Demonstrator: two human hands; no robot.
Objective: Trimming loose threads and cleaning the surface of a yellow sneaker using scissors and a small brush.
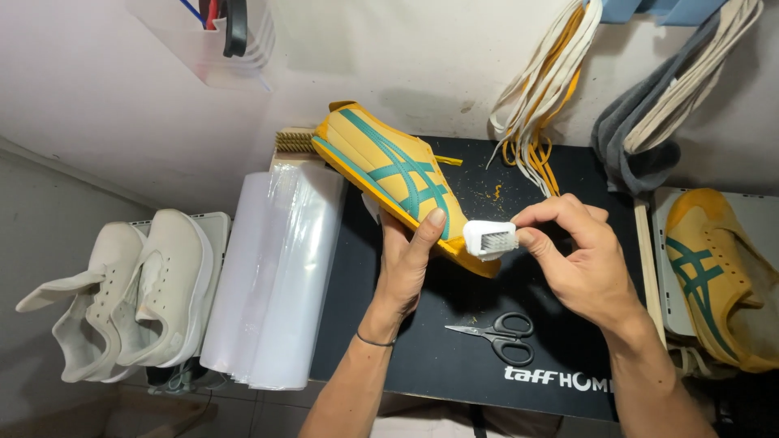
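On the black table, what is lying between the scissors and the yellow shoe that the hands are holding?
In the head view, nothing lies between the scissors and the held yellow shoe: only bare black table with tiny yellow crumbs, partly hidden by both hands.

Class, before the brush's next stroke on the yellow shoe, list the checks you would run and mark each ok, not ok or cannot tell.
1. Left hand grips the yellow shoe firmly: ok.
2. Right hand pinches the white brush: ok.
3. Bristles meet the shoe's toe end: ok.
4. Scissors lie apart from both hands: ok.
5. Black mat free of debris: not ok, yellow specks show.
6. Bristles clean: cannot tell.
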